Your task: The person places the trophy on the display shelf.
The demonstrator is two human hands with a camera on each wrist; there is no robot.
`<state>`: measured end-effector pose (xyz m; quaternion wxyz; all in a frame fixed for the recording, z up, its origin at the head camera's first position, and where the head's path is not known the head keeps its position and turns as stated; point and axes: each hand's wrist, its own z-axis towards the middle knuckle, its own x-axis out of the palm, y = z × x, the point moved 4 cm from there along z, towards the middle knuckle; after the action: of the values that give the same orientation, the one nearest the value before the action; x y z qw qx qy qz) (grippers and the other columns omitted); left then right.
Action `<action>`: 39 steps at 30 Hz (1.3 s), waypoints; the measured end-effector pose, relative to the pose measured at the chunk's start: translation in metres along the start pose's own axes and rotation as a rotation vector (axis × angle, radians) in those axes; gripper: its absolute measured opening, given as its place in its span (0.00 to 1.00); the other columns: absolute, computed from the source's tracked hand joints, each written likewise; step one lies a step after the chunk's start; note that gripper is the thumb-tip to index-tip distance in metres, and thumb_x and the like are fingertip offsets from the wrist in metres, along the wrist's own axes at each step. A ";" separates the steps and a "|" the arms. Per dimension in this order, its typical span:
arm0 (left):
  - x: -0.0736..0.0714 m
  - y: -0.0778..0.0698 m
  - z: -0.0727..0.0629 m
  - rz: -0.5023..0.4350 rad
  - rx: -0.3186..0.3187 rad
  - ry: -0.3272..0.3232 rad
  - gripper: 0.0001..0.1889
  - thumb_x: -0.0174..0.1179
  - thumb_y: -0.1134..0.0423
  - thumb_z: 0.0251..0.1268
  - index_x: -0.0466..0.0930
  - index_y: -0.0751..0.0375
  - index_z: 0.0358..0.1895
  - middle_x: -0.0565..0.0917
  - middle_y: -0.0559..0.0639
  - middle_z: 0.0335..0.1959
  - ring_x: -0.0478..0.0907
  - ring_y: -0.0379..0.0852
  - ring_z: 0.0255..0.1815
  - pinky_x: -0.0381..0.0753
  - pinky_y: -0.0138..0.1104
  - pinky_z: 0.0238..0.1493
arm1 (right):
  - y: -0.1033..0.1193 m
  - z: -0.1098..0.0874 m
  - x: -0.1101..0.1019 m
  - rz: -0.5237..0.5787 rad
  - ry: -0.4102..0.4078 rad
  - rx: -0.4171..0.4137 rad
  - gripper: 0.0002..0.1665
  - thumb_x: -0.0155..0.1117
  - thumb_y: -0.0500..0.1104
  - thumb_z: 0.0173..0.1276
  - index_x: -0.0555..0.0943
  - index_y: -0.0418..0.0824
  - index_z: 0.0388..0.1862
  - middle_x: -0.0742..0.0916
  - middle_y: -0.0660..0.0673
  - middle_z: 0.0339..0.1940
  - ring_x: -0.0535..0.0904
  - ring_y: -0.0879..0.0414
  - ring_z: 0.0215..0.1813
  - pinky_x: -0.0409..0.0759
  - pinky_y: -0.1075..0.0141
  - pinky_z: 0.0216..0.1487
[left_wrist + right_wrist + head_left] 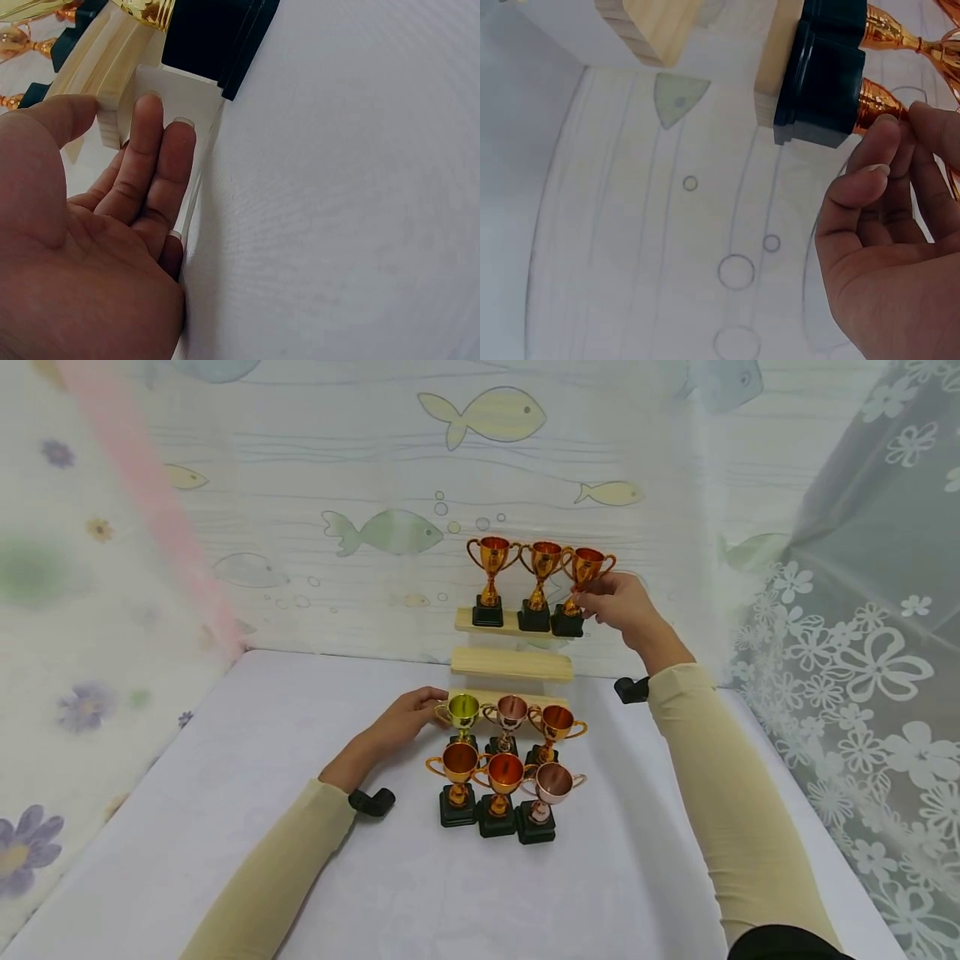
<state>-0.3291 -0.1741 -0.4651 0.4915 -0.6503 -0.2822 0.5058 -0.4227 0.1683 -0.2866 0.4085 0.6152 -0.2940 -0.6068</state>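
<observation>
Some rounded black object overlaps your beige fabric sleeve. Your right grip pinches a shiny orange-gold, two-handled trophy cup at the right end of the top pale wooden plank; best keep it level, clear of its neighbour. Your left grip is released, fingers extended; only the left wrist view shows its thumb against a lower plank, while the right wrist view best reveals the trophy's black base overhanging.
</observation>
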 end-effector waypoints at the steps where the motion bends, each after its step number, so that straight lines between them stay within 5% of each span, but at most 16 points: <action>1: 0.000 0.000 0.000 -0.002 -0.004 -0.001 0.23 0.51 0.59 0.84 0.71 0.68 0.73 0.89 0.59 0.51 0.85 0.54 0.57 0.66 0.55 0.75 | 0.000 0.000 0.001 0.000 0.002 -0.002 0.24 0.63 0.47 0.81 0.79 0.33 0.66 0.84 0.42 0.53 0.81 0.50 0.45 0.77 0.67 0.42; 39: 0.004 -0.001 -0.001 -0.025 -0.013 -0.001 0.24 0.51 0.60 0.84 0.69 0.69 0.74 0.89 0.60 0.51 0.84 0.58 0.59 0.65 0.54 0.74 | -0.012 -0.011 0.016 0.132 -0.012 -0.062 0.25 0.63 0.45 0.80 0.78 0.38 0.72 0.82 0.48 0.45 0.83 0.53 0.39 0.76 0.68 0.39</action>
<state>-0.3267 -0.1712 -0.4658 0.4934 -0.6495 -0.2937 0.4984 -0.4119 0.1623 -0.3056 0.4648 0.5780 -0.3175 -0.5908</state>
